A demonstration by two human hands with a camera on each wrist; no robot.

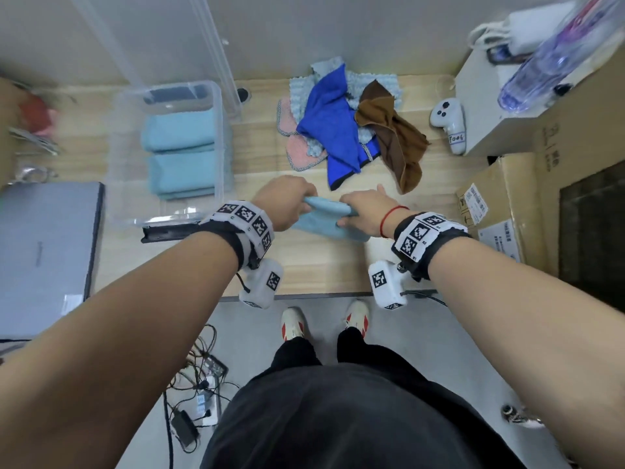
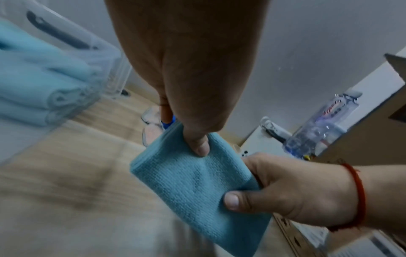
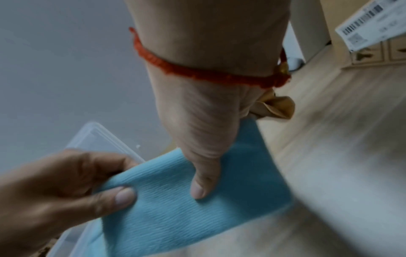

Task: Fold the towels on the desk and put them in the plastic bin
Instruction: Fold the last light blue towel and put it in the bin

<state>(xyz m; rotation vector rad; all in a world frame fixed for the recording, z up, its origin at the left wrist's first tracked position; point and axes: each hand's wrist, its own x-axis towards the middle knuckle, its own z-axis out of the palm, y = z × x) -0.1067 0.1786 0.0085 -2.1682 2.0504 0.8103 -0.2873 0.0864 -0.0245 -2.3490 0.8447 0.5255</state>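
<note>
pinching the folded light-blue towel at opposite ends, the left hand and right hand hold it just above the desk, long axis running left-right; the plastic bin lies leftward, nearer the left hand.

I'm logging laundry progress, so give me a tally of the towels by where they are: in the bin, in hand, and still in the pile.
Folded light blue towels in the plastic bin: 2 visible
Light blue towel held by the left hand and right hand: 1
Pile on the desk: at least 4 (royal blue, brown, pink, pale textured)
Total: at least 7
</note>
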